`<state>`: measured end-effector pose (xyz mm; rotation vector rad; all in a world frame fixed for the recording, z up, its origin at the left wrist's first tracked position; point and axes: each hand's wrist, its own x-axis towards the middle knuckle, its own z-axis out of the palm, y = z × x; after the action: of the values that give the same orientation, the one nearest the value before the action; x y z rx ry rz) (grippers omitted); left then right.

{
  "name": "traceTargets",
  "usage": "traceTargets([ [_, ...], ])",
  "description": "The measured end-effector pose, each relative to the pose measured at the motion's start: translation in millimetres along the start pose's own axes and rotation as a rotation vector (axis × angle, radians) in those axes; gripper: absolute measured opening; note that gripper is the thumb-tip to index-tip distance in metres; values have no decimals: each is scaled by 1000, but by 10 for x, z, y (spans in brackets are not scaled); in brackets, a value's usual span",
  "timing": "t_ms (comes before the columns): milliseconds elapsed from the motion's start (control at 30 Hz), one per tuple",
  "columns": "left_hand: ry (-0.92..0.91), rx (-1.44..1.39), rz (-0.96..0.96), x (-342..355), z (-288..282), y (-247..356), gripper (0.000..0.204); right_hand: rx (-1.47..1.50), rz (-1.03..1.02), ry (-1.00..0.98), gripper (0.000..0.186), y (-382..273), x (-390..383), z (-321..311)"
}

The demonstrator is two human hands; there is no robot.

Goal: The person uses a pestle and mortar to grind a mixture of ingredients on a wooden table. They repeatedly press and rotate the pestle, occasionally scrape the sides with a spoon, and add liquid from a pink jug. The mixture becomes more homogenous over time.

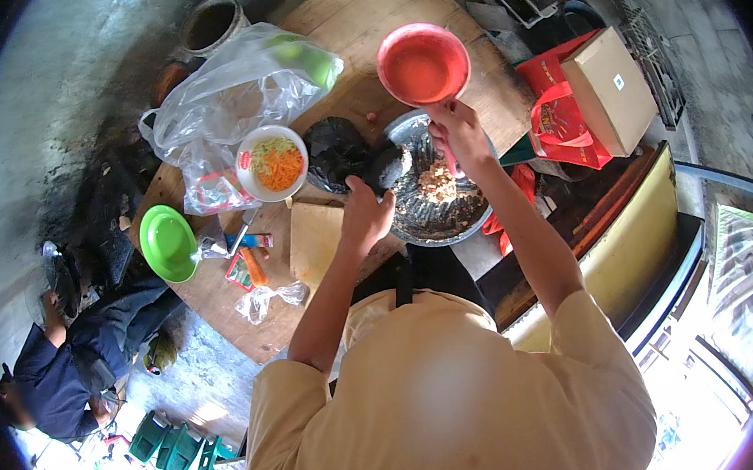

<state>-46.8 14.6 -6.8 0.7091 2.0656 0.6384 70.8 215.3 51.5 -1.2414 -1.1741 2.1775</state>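
Note:
My right hand (459, 134) grips a red plastic dipper (420, 65) by its handle, holding it above the far side of a wide dark stone mortar (421, 234). Crumbly brown ground paste (437, 183) lies in the mortar, with dark smears around it. A dark stone pestle (384, 170) leans over the mortar's left side, its end coated with pale paste. My left hand (367, 213) is at the left rim, just below the pestle, thumb and fingers apart. Beside the pestle sits a black plastic bag (334, 154).
On the wooden table (357, 13) are a white bowl (245, 168) of shredded vegetables, a clear plastic bag (221, 96), a green plate (168, 244), a carrot (254, 268) and a cutting board (314, 240). A red bag (553, 103) and cardboard box (610, 89) stand right. Another person (67, 378) is at left.

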Motion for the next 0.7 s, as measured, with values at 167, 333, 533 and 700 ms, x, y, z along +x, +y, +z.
traceTargets([
  [167, 2, 100, -15, 38, -87, 159, 66, -39, -90, 82, 22, 13, -708, -386],
  [333, -101, 102, 22, 39, -113, 93, 88, -223, -196, 243, 18, 292, -1274, -617],
  [533, -52, 140, 37, 4, -100, 49, 65, -292, -235, 394, 13, 732, -1660, -806],
  [700, -19, 91, 78, -27, -88, -20, 63, -394, -350, 441, 13, 981, -1823, -842],
])
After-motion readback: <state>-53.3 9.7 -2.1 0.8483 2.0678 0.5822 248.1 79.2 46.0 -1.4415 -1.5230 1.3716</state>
